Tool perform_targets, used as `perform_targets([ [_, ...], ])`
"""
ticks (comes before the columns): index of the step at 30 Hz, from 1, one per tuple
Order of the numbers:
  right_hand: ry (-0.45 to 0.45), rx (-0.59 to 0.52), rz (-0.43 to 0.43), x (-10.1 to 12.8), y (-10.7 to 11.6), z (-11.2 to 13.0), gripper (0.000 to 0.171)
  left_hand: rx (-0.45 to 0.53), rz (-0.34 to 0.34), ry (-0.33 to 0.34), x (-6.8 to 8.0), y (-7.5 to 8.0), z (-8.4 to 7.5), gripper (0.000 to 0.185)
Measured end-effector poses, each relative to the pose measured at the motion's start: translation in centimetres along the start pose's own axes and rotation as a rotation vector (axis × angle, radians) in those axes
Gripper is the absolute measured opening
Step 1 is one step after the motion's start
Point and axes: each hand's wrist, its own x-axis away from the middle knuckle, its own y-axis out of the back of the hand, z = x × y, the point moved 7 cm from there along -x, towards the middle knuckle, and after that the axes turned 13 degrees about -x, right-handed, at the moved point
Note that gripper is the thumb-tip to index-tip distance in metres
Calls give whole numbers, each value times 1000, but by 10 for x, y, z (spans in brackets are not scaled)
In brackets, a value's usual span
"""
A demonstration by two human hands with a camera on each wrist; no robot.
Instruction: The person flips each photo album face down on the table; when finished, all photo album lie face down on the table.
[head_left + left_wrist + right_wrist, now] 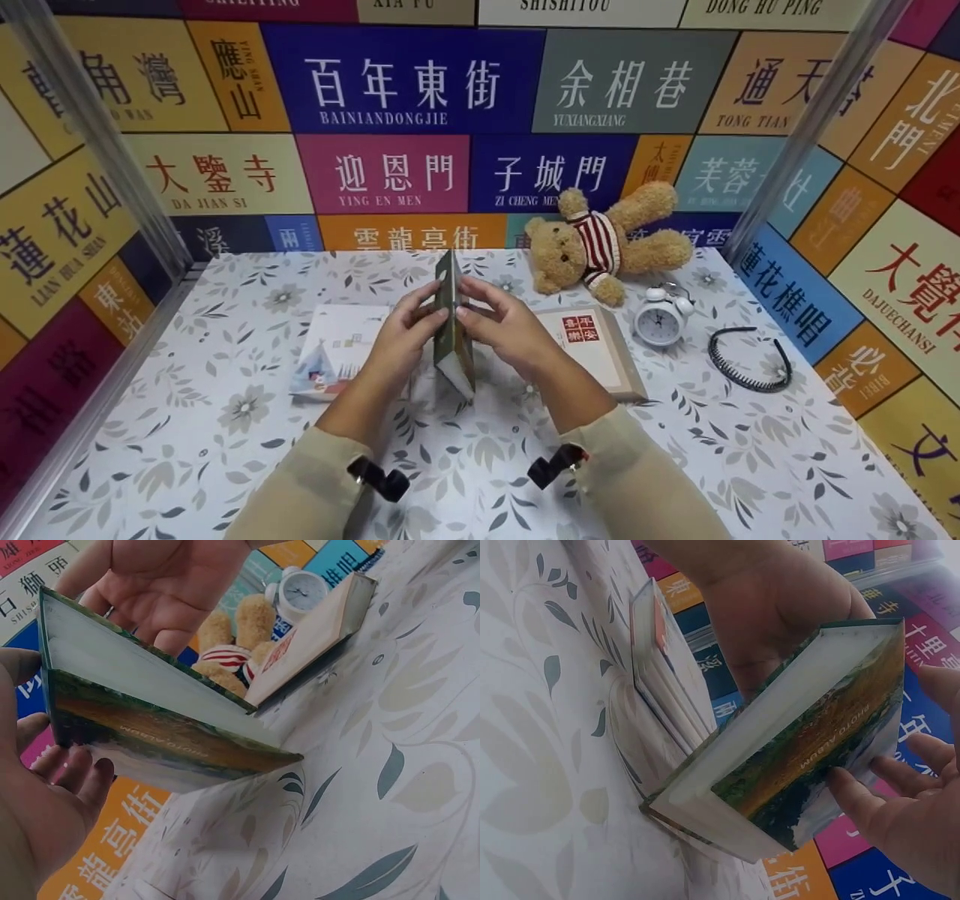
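A photo album (454,330) is held upright, its lower edge on the table (225,450) near the middle, pinched between the left hand (405,330) and right hand (506,326). The step in hand appears to be standing it up; steadying is called for next. Beyond lies a boxed book (600,352).

A teddy bear (600,244) in a red-and-white striped jumper is laid at the back of the leaf-patterned tablecloth (225,450). Just beside it, a white alarm clock (661,319) is stood upright. A black toothed headband (750,358) is placed further right. Two flat books are seen lying on the cloth: a pale illustrated one (337,360) and a beige one with red seals (596,352).
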Motion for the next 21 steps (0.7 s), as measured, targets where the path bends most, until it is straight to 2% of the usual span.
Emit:
perform_targets([
  [6,-36,-65,-45,0,2,-2,67,-106,12,-59,4,-3,-7,50],
  [11,-43,-57,-74,0,7,-3,68,-109,62,-64,4,-4,-6,57],
  [16,-5,-62,-107,-1,15,1,67,-100,86,-23,2,-4,0,55],
  [21,-2,-58,-168,-3,24,0,68,-165,139,45,1,-6,12,46],
])
